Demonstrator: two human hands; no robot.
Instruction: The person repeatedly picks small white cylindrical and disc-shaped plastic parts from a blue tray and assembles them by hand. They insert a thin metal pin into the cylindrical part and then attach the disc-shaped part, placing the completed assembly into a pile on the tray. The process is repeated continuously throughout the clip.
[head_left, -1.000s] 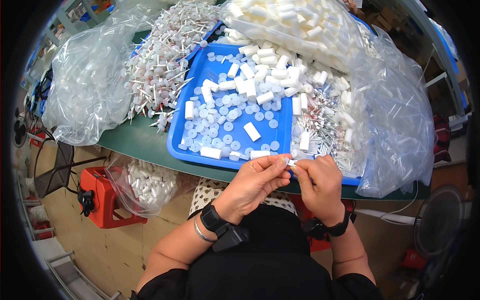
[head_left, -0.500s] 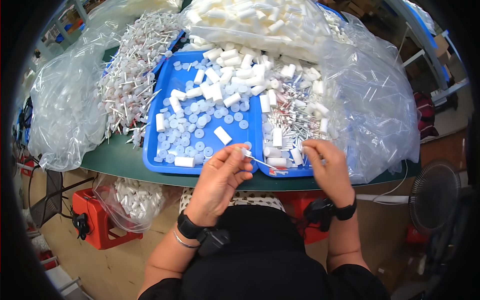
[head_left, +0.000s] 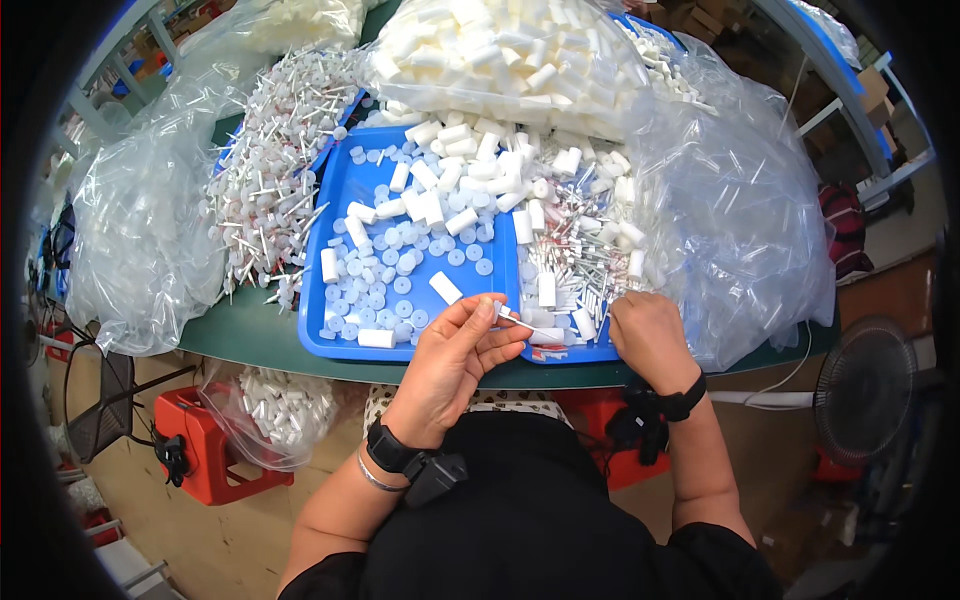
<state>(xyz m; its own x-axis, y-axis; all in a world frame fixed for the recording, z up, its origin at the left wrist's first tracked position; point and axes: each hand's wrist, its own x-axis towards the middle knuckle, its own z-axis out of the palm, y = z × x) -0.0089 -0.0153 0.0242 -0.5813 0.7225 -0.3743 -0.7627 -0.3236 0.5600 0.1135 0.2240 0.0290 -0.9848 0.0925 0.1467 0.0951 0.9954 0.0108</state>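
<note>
Between thumb and fingers, my left hand (head_left: 455,360) pinches a thin pale rod (head_left: 524,323) with a whitish piece at its held end. The rod points right, over the front edge of the blue tray on the right (head_left: 568,354). My right hand (head_left: 652,335) is closed at that tray's front right, its fingertips down by the thin metal-and-white pins (head_left: 592,284). What those fingers hold, if anything, is hidden. White foam-like cylinders (head_left: 446,288) and translucent round discs (head_left: 372,300) lie in the left blue tray (head_left: 320,346), beside my left hand.
A big clear bag of white cylinders (head_left: 500,60) lies behind the trays. Disc-headed rods (head_left: 262,170) are heaped at left. Crumpled plastic bags (head_left: 730,230) flank both sides of the green table (head_left: 240,335). A red stool (head_left: 205,455) and a fan (head_left: 865,390) stand below.
My right hand has lowered toward the pins, and its fingers have drawn closer together. My left hand still pinches the rod. The whole view has shifted slightly.
</note>
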